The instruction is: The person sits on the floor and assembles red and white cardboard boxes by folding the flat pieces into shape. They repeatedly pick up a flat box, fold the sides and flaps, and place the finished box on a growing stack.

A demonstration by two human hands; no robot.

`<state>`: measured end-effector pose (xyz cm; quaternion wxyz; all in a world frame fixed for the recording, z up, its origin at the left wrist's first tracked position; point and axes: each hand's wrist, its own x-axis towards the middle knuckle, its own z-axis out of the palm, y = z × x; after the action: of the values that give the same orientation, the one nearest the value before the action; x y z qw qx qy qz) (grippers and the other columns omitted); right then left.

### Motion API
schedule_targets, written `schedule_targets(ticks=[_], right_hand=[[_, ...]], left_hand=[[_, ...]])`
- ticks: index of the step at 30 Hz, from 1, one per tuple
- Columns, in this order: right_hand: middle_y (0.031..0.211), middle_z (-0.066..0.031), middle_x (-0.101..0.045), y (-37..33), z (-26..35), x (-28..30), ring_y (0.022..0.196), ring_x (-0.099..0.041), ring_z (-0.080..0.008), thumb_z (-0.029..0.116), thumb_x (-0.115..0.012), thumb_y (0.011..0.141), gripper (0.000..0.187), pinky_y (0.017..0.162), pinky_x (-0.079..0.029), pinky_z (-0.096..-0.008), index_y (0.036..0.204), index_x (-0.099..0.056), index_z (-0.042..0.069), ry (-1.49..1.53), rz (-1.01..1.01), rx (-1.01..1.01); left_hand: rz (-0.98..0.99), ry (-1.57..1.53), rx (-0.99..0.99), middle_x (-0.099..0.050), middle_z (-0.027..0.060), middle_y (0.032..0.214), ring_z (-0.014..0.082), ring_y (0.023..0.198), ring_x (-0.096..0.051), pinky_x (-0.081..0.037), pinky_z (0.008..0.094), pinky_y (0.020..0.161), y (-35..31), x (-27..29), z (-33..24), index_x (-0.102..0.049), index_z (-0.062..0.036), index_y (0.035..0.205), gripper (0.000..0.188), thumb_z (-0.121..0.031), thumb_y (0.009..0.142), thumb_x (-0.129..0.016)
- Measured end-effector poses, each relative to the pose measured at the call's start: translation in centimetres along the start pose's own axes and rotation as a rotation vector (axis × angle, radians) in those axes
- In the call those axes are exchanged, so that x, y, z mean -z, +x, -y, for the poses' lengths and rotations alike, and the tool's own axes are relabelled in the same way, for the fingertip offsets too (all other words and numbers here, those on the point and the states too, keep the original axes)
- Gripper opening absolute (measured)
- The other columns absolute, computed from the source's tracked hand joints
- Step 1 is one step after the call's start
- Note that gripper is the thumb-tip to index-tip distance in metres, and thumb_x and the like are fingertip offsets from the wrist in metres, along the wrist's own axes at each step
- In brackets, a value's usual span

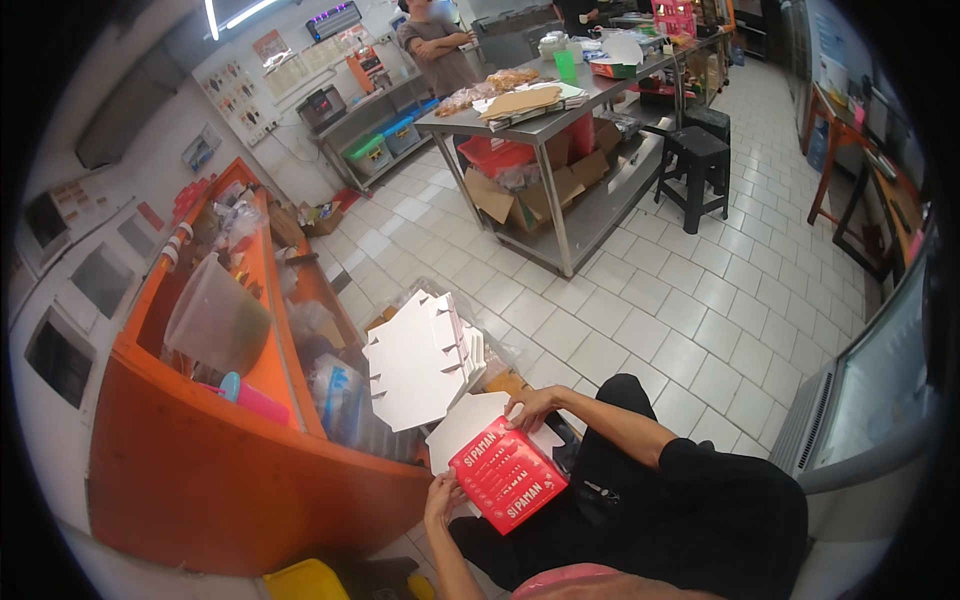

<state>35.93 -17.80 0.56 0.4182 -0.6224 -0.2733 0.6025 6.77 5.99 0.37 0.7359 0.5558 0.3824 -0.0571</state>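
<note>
On my lap rests a red cardboard food box [508, 478] with white print, its white inner flaps spread out at the far side. My left hand [442, 498] grips its left edge, fingers curled against the side. At the far right corner my right hand [533, 407] holds the box where a white flap meets the red panel; part of its fingers is hidden behind the card. Just beyond lies a stack of flat white box blanks [415, 362] with notched edges.
To my left stands an orange counter [250, 490] holding a clear plastic tub [215, 315] and a pink cup [258, 398]. A steel table [500, 135] with cardboard and packs is ahead, black stools [693, 170] beside it. A person [432, 45] stands behind it. A glass-fronted cabinet [880, 370] is at right.
</note>
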Motion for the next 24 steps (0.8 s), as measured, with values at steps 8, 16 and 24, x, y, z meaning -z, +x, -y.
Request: schedule_targets(ticks=[8,16,24], right_hand=[[0.157,-0.0155,-0.032,1.1,-2.1,-3.8,0.144,-0.035,-0.0291,0.035,-0.069,0.091,0.074,0.112,-0.037,-0.0459,0.153,-0.037,0.015,-0.138,-0.330,0.653],[0.126,-0.0203,-0.062,7.1,-7.8,-6.5,0.119,-0.055,-0.0309,0.031,-0.036,0.107,0.043,0.110,-0.036,-0.0378,0.125,-0.061,0.000,-0.076,-0.684,0.567],[0.073,-0.0057,-0.065,4.3,-4.3,-7.6,0.067,-0.056,-0.0120,0.033,-0.054,0.102,0.043,0.069,-0.046,-0.0290,0.084,-0.066,-0.004,0.422,-0.673,0.423]], left_hand=[[-0.248,-0.096,-0.488,-0.054,0.0092,0.133,0.0194,0.118,-0.055,-0.048,0.0342,0.096,-0.9,-6.6,0.9,-0.046,-0.0090,0.140,0.042,-0.031,0.105,-0.051],[-0.295,-0.211,-0.450,-0.057,0.0101,0.129,0.0198,0.119,-0.054,-0.045,0.0350,0.102,1.2,-9.5,1.2,-0.048,-0.0066,0.134,0.038,-0.033,0.110,-0.037],[-0.418,-0.080,-0.462,-0.059,0.0056,0.100,0.0130,0.094,-0.056,-0.046,0.0316,0.088,0.9,-8.7,1.5,-0.055,-0.0039,0.109,0.037,-0.036,0.110,-0.037]])
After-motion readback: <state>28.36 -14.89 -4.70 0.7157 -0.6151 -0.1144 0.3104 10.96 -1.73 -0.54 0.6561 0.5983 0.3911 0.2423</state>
